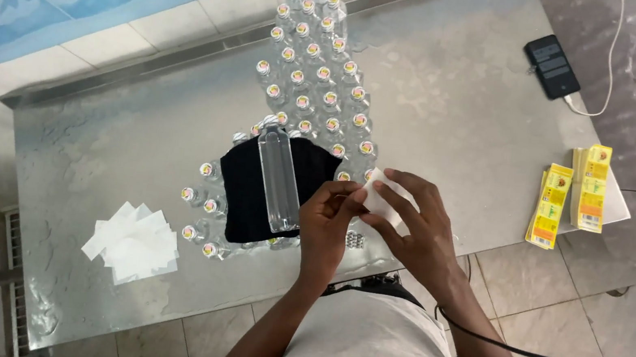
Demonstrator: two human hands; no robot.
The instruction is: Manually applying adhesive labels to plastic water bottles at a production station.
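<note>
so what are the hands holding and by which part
Both hands, left hand and right hand, pinch a small white paper piece by its edges.

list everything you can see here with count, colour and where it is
table: one, shiny metal, fills the view
upright bottles: dozens, clear with pale caps, table centre
lying bottle: one, clear, on the black cloth
black cloth: one, over bottles
loose white papers: small pile, table left
label stacks: two, yellow, table right
phone: one, black, far right, white cable plugged in
white slip: one, between both hands
left hand: pinching the slip
right hand: holding the slip
</note>
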